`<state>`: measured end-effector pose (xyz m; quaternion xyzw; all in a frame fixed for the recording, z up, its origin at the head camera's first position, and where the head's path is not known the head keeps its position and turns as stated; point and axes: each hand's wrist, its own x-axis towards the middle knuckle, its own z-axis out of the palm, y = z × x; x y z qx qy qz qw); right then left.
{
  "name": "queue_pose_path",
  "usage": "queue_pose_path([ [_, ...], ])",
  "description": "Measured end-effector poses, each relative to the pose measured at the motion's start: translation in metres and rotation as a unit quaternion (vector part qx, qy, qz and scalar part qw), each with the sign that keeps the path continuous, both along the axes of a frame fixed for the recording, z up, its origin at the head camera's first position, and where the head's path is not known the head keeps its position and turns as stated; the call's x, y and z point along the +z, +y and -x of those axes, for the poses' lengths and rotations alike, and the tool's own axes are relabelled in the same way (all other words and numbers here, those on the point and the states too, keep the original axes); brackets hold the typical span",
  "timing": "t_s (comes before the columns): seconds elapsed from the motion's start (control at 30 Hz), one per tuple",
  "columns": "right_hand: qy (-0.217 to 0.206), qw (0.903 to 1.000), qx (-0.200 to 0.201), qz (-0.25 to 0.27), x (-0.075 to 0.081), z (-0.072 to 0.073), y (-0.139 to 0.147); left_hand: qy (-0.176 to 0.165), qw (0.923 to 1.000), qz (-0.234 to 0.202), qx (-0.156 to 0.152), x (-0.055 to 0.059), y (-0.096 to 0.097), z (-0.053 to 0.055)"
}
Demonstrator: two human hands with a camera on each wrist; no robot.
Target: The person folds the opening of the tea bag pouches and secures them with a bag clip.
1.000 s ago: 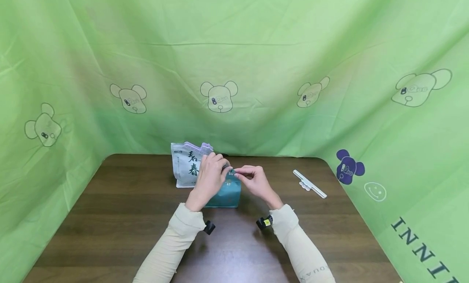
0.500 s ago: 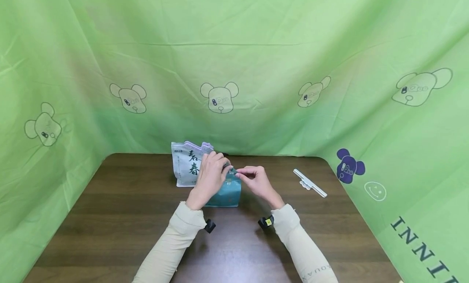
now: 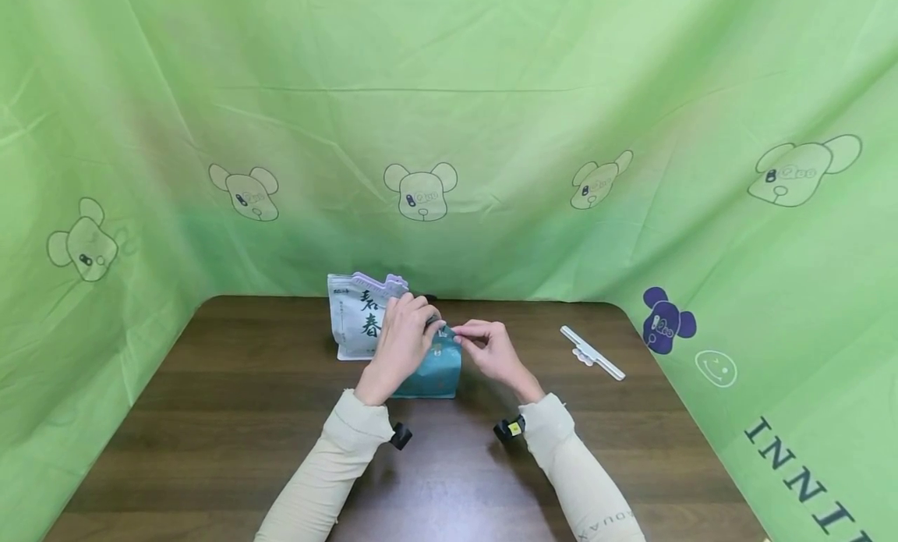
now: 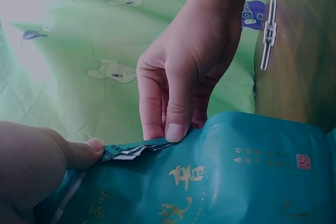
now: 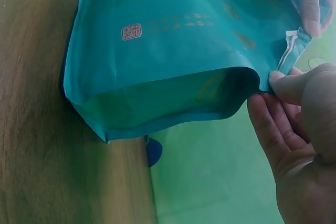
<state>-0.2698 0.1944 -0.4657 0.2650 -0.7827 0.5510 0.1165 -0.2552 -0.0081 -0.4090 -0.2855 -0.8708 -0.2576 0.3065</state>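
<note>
A teal tea bag [image 3: 436, 374] with gold lettering stands upright on the table, partly behind my left hand. Its top [image 4: 137, 149] is bunched or folded, with a pale strip showing along the edge. My left hand [image 3: 401, 333] grips the upper left part of that top; in the left wrist view its thumb lies along the fold. On the other side, my right hand [image 3: 493, 353] pinches the top's right corner between thumb and fingers, as the right wrist view of the hand [image 5: 302, 124] also shows. The bag's gusseted side faces that camera.
Behind and left stands a pale blue-white tea bag [image 3: 351, 324] with dark characters, a lilac clip [image 3: 379, 283] across its top. A white bag clip [image 3: 592, 353] lies on the table [image 3: 231, 417] at right. Green cloth [image 3: 491, 246] hangs round the back and sides.
My right fingertips have shifted slightly right and down along the bag's top edge. The left hand keeps its hold, and the bag stays in place.
</note>
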Motion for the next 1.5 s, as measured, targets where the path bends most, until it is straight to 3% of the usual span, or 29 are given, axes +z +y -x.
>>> queue_pose_path([
  [0.47, 0.016, 0.9997, 0.015, 0.007, -0.006, 0.001, 0.003, 0.005, 1.0000, 0.003, 0.001, 0.000, 0.000, -0.001],
  [0.6, 0.016, 0.9998, 0.003, -0.007, -0.005, -0.001, 0.003, 0.004, 1.0000, 0.001, -0.001, 0.000, -0.001, -0.001],
  [0.87, 0.022, 0.9983, 0.000, -0.054, 0.024, -0.025, 0.001, -0.007, 1.0000, -0.004, -0.001, -0.001, -0.001, 0.000],
  [1.13, 0.018, 0.9948, -0.054, -0.085, -0.011, -0.005, 0.038, -0.003, 0.9999, -0.016, -0.006, -0.002, 0.000, 0.001],
  [1.5, -0.006, 0.9735, -0.139, -0.182, -0.021, 0.005, 0.102, 0.000, 0.9997, -0.021, -0.009, -0.002, -0.001, 0.002],
])
